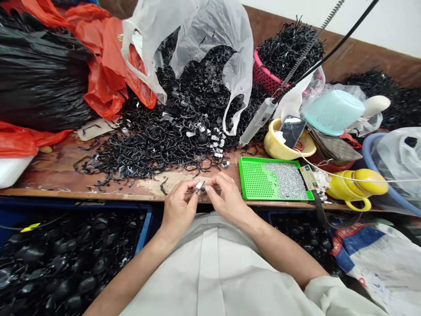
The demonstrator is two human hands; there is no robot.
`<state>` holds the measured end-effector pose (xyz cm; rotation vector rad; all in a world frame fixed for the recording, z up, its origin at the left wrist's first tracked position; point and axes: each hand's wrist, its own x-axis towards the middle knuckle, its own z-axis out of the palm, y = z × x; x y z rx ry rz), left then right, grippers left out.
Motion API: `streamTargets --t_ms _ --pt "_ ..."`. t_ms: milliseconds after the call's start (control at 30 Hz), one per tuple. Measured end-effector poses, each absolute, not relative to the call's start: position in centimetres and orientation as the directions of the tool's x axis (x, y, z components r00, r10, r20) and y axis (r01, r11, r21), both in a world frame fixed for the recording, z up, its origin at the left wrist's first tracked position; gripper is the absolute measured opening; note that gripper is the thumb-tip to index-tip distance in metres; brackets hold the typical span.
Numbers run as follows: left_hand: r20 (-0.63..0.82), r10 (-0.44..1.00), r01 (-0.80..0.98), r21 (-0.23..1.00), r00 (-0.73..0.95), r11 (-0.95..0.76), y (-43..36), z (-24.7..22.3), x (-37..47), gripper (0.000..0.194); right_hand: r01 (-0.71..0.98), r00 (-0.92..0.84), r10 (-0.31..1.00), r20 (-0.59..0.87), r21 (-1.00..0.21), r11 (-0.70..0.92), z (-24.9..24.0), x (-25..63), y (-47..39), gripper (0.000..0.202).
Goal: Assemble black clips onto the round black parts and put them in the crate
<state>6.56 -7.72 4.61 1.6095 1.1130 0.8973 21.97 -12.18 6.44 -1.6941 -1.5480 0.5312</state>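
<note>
Close to the bench's front edge, my left hand (180, 205) pinches a small white block-shaped part (198, 186) between thumb and forefinger. Its exact kind is too small to make out. My right hand (225, 195) is closed in a pinch just beside it, fingertips at a thin dark piece (203, 186) by the white part. Whether that dark piece is joined to the white part I cannot tell. Behind both hands spreads a heap of short black curved strips (148, 147). Several white block parts (217, 145) lie on the heap's right side.
A green tray (259, 184) of small metal pieces stands right of my hands. A grey electric screwdriver (258, 122) hangs behind it. Nearby are a yellow bowl (274, 151) holding a phone (292, 131) and a yellow cup (345, 186). Blue bins (144, 230) of black parts sit below.
</note>
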Motion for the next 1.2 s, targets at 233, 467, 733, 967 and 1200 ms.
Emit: streamTargets --t_ms 233,467,733,967,1200 --pt "0.080 0.934 0.313 0.929 0.348 -0.196 -8.3 5.0 6.8 0.022 0.677 0.119 0.983 0.139 -0.736 0.022 7.3 22.9 -12.4 0.008" --pt "-0.109 0.929 0.172 0.984 0.353 0.051 -8.6 5.8 7.5 0.028 0.402 0.223 0.969 0.102 -0.916 0.003 6.5 23.0 -12.5 0.009" --pt "-0.116 0.936 0.110 0.990 0.334 0.083 -8.6 5.8 7.7 0.027 0.324 0.201 0.974 0.106 -0.945 0.036 6.3 23.3 -12.9 0.008" --pt "-0.091 0.929 0.184 0.983 0.358 0.025 -8.6 5.9 7.5 0.024 0.297 0.228 0.966 0.124 -0.953 0.052 5.8 23.0 -12.8 0.008" --pt "-0.104 0.923 0.137 0.989 0.369 0.057 -8.4 5.9 7.1 0.024 0.302 0.220 0.958 0.183 -0.947 0.111 5.9 22.5 -13.1 0.007"
